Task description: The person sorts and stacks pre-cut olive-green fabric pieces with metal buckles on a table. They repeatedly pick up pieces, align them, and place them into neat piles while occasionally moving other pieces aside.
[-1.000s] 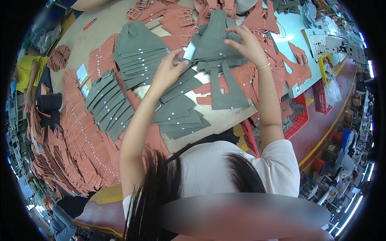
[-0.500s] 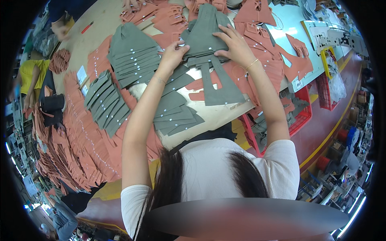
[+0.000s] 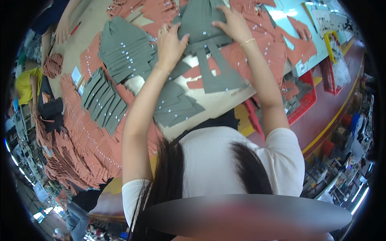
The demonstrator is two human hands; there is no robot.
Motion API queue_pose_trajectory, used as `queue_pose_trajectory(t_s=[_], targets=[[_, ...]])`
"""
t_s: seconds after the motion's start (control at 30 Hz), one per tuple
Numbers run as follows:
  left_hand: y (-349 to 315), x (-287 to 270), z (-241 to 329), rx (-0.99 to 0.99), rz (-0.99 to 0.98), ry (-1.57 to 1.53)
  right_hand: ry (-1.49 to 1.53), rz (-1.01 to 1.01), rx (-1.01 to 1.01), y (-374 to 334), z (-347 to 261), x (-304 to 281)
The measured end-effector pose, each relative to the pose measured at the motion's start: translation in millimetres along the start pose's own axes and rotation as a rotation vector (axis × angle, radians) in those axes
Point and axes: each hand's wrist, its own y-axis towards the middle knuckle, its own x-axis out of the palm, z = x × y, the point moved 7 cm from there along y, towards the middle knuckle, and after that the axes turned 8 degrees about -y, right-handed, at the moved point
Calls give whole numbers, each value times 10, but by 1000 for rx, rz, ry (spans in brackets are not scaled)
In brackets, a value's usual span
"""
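A stack of grey-green cut pieces (image 3: 197,22) lies at the far middle of the table between my two hands. At its left edge rests my left hand (image 3: 171,46), thumb and fingers apart. My right hand (image 3: 234,27) touches the right side, its fingers spread. Just nearer than the stack is a forked grey-green piece (image 3: 222,82) with a wide lower end. Fanned grey-green pieces (image 3: 120,50) with small white labels lie to the left, and more overlapping grey-green pieces (image 3: 175,105) lie by my left forearm.
Salmon-coloured pieces (image 3: 82,132) cover the table's left side; others (image 3: 265,52) lie on the right. A red crate (image 3: 303,98) stands by the right edge. At the far left, a co-worker's hand (image 3: 62,32) is near a red pen (image 3: 75,28). Another person wears yellow (image 3: 28,86).
The view has shifted, so the table's contents sit higher in the picture. My hands remain at the stack's two sides. The co-worker's hand at the far left has moved slightly.
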Motion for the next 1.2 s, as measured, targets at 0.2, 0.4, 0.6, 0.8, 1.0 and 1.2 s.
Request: queue_pose_trajectory(t_s=[0.2, 0.4, 0.6, 0.8, 1.0, 1.2], targets=[[65, 0, 49, 58, 7, -79, 138, 210, 130, -85, -71, -90], [341, 290, -439, -351, -132, -618, 497, 201, 227, 132, 156, -52], [442, 524, -517, -518, -231, -695, -121, 427, -20, 109, 224, -137], [362, 310, -212, -430, -134, -741, 10, -10, 123, 133, 495, 198], [329, 230, -99, -350, -109, -453, -3, -10, 186, 84, 502, 219], [379, 314, -202, -295, -73, -432, 213, 116, 225, 185, 474, 207]])
